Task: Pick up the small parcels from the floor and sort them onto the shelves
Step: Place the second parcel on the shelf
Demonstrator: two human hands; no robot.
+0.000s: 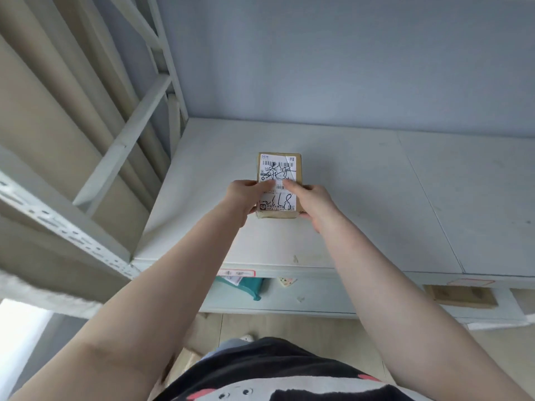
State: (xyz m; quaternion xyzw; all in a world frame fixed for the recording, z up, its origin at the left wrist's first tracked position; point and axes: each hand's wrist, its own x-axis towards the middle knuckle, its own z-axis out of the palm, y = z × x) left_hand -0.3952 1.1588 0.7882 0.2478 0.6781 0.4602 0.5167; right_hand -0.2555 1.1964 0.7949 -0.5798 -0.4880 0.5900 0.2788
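Cardboard-brown and taped, the small parcel (278, 185) sits at centre frame, held from both sides. The left hand (241, 198) closes its fingers (262, 185) on the parcel's left edge, thumb lying across the white shipping label (278, 183). The right hand (311, 201) mirrors it on the right edge, thumb on the label face and the remaining fingers wrapped beneath, out of sight. Both hands are therefore clenched on the parcel; neither is released.

The parcel lies above the pale upper shelf (376, 198), label up, long axis pointing toward the back wall. Whether its underside already touches the shelf board cannot be told; the near end looks slightly raised on the fingers beneath it.

Judgement on the step in hand: this is placement. To do it well, the far end should be lowered first, the parcel eased flat, and the underneath fingers drawn out sideways so that it does not tip. The label with its handwritten marking should remain upward and readable from the front edge. The shelf around it is bare, so setting it squarely toward the left corner would leave room for later parcels.

Further out, a lower shelf (318, 299) at the bottom of the frame holds a teal packet (252, 286) and a flat brown parcel (460, 296). The perforated shelf upright (72, 230) crosses the left of the frame.
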